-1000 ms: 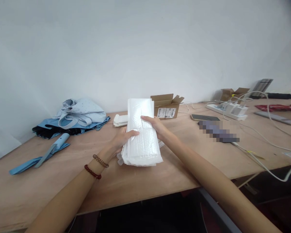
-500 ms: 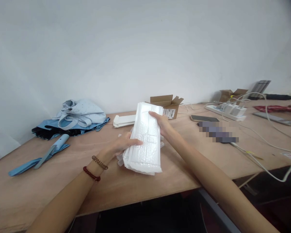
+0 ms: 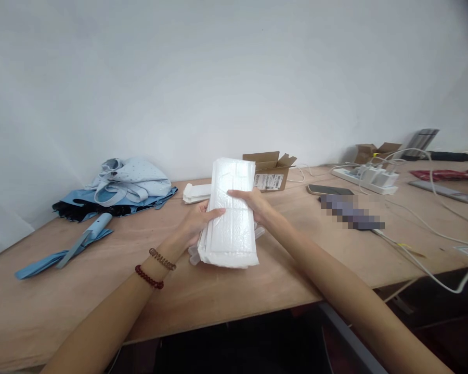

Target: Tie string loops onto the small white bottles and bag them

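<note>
Between my two hands is a stack of white bubble mailers (image 3: 234,234), tilted above the table. My left hand (image 3: 200,221) grips its left edge, thumb on the front face. On the opposite edge, my right hand (image 3: 251,202) is closed with its thumb pressed across the upper middle; the fingers of both hands are mostly hidden behind the stack. Some clear plastic (image 3: 194,254) shows behind the stack's lower left. Farther back, another white flat stack (image 3: 196,192) lies on the table, partly covered by the held one.
An open cardboard box (image 3: 271,179) stands at the back. At left lie a pale blue bag (image 3: 134,182) and a blue folded umbrella (image 3: 97,228). To the right are a phone (image 3: 329,190), a power strip (image 3: 364,179) and loose white cables (image 3: 413,267) on the wooden table (image 3: 159,311).
The bubble mailers have shifted slightly up and left and stand straighter. My right thumb has moved left and down across the front, and my left hand has risen a little.
</note>
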{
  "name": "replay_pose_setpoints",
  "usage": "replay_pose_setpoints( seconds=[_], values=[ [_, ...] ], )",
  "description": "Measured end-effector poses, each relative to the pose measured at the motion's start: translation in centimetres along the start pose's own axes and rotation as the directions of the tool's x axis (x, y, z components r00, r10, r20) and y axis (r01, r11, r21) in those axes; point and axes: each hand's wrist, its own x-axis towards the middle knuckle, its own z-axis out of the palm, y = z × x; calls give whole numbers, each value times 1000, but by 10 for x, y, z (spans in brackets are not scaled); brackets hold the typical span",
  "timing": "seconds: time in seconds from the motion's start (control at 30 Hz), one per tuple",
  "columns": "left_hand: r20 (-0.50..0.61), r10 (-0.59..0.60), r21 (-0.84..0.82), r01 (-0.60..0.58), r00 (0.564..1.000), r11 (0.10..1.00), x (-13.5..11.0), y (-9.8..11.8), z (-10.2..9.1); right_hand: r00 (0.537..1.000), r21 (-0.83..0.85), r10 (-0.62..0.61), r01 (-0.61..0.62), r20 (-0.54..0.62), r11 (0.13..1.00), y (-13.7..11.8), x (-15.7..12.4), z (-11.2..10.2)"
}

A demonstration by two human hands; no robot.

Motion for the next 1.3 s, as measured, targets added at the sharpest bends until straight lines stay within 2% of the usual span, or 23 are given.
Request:
replay_pose_setpoints(
  seconds=[0.1, 0.2, 0.3, 0.4, 0.47, 0.53, 0.63, 0.7, 0.8, 0.9, 1.0, 1.13, 1.2, 1.3],
  values=[
    [-39, 8, -29, -10, 999, 1000, 1, 3, -3, 1000, 13, -13, 14, -9, 1000, -1, -4, 7],
    [-16, -16, -53, 15, 1000, 998, 2, 6, -11, 990, 99, -30, 44, -138, 994, -4, 2, 3],
    [63, -9, -88, 15, 998, 996, 4, 7, -17, 946, 178, -22, 84, -324, 980, -5, 11, -7],
    [34, 33, -110, -29, 999, 994, 6, 5, -16, 913, 242, -35, 145, -407, 959, -3, 16, -12],
    [-39, 81, -111, -85, 996, 990, 6, 6, -14, 930, 258, -58, 160, -363, 953, -1, 18, -13],
    [-166, 122, -91, -138, 979, 986, 7, 10, -15, 949, 253, -92, 173, -301, 952, 0, 21, -16],
    [-372, 191, 4, -204, 908, 979, 8, 20, -31, 943, 207, -175, 239, -284, 949, -5, 27, -31],
    [-419, 250, 66, -245, 873, 967, 9, 27, -48, 940, 143, -186, 233, -285, 962, -11, 30, -48],
    [-388, 287, 64, -286, 876, 956, 10, 28, -73, 967, 69, -165, 181, -192, 981, -17, 33, -74],
    [-321, 254, 56, -249, 912, 967, 12, 20, -87, 992, -74, -114, 109, -54, 991, -16, 32, -89],
    [-270, 199, 83, -183, 942, 980, 12, 11, -91, 998, -146, -19, 28, 59, 989, -12, 30, -93],
    [-138, 178, 132, -160, 974, 978, 9, 8, -86, 985, -73, 51, -39, 164, 997, -9, 27, -88],
    [-103, 182, 151, -166, 978, 975, 8, 7, -83, 981, -45, 73, -66, 179, 997, -7, 26, -86],
    [-124, 189, 195, -162, 974, 967, 7, 5, -81, 996, -59, 36, -32, 77, 998, -3, 26, -89]
  ],
)
